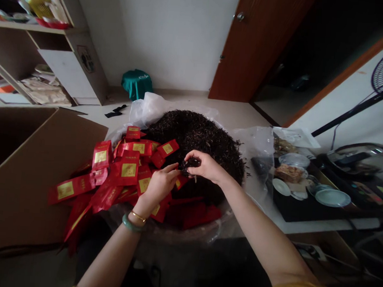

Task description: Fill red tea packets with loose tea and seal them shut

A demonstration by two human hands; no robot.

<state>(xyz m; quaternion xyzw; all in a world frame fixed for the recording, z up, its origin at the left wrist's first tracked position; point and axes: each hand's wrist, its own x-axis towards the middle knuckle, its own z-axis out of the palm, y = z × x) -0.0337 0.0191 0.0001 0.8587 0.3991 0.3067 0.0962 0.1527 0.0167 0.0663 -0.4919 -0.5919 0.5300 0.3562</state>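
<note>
"Many red packets [129,169] on the left?"
"Yes, against the dark leafy heap [195,130]. Over its near side, the right hand [206,167] curls its fingers around a dark tuft [184,165]; the left hand [159,185] meets it, grip unclear."

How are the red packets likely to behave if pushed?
The red packets would probably slide over one another, since they lie overlapping at odd angles. Their sheen suggests some slipperiness, and creases on a few hint at floppy wrapping.
</note>
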